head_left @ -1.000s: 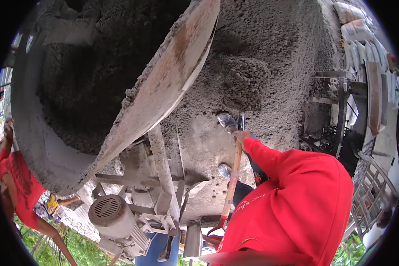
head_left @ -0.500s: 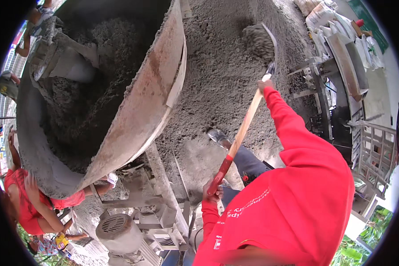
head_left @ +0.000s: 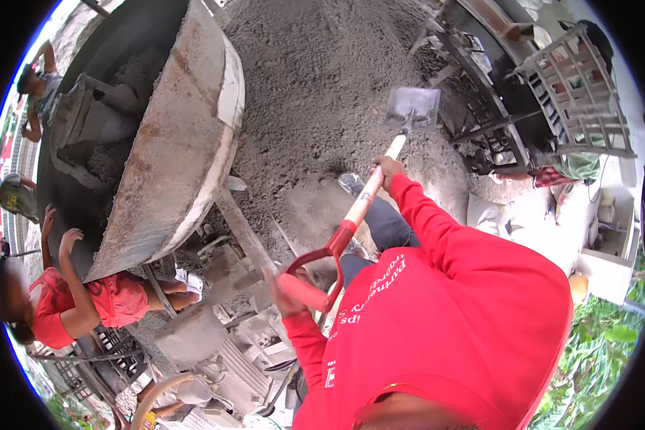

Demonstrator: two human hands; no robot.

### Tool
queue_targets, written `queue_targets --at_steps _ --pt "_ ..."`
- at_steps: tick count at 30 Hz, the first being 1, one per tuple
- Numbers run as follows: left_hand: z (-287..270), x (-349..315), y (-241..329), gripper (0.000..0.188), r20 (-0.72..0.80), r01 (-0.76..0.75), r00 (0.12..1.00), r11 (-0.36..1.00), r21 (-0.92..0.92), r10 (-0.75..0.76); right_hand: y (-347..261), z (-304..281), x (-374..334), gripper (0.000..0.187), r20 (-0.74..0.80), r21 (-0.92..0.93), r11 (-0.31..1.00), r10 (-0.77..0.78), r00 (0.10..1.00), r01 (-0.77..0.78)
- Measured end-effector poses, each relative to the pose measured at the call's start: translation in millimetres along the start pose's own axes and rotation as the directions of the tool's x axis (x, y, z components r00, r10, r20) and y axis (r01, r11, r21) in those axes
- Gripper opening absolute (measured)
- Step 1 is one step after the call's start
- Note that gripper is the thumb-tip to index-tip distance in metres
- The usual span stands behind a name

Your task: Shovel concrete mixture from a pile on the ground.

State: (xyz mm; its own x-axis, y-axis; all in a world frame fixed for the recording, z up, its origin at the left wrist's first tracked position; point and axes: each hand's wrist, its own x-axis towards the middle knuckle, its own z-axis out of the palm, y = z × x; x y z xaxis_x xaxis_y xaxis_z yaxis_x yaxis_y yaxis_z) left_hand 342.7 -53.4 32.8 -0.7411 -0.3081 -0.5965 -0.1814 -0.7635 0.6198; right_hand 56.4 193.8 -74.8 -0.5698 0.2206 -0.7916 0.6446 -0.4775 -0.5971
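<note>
A shovel (head_left: 351, 211) with a wooden shaft and a red D-shaped handle lies slantwise in front of me. My left hand (head_left: 283, 290), a little blurred, is closed around the red grip at its near end. Further up, my right hand (head_left: 388, 170) wraps the shaft just below the socket. The flat metal blade (head_left: 413, 109) is held over grey, crumbly mix (head_left: 315, 93) on the ground, and no heap shows on it. To my left stands a large round mixer drum (head_left: 168, 143) with a rusty, mix-crusted wall.
A person in red (head_left: 61, 304) stands beside the drum at left, with other people behind. A motor (head_left: 226, 358) and metal frame sit below the drum. At right are a dark metal stand (head_left: 473, 79), a slatted rack (head_left: 580, 93) and pale sacks (head_left: 537, 215).
The blade carried a heap of grey mix before and now shows none. Both hands and the shovel have shifted left and my right hand lower. The view has swung to the right.
</note>
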Motion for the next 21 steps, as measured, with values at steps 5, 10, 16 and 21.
queue_targets --at_steps 5,10,16,21 --pt "37.4 101.7 -92.8 0.068 0.16 0.291 0.918 0.891 0.349 -0.362 -8.6 -79.1 15.5 0.015 0.323 -0.216 0.906 0.418 0.849 -0.364" --pt "103.3 127.2 -244.7 0.073 -0.131 0.676 0.72 0.647 0.353 -0.681 -14.5 -121.6 -85.5 0.023 0.323 -0.724 0.664 0.565 0.759 -0.187" --pt "157.8 145.8 -338.1 0.031 -0.45 0.455 0.774 0.886 -0.095 -0.446 -77.7 -302.3 -146.6 0.048 0.561 -0.548 0.671 -0.148 0.814 0.5" --pt "176.0 117.3 -338.5 0.027 -0.522 0.363 0.818 0.92 0.145 -0.24 -177.6 -366.2 -256.0 0.111 0.232 0.138 0.915 -0.402 0.885 0.38"
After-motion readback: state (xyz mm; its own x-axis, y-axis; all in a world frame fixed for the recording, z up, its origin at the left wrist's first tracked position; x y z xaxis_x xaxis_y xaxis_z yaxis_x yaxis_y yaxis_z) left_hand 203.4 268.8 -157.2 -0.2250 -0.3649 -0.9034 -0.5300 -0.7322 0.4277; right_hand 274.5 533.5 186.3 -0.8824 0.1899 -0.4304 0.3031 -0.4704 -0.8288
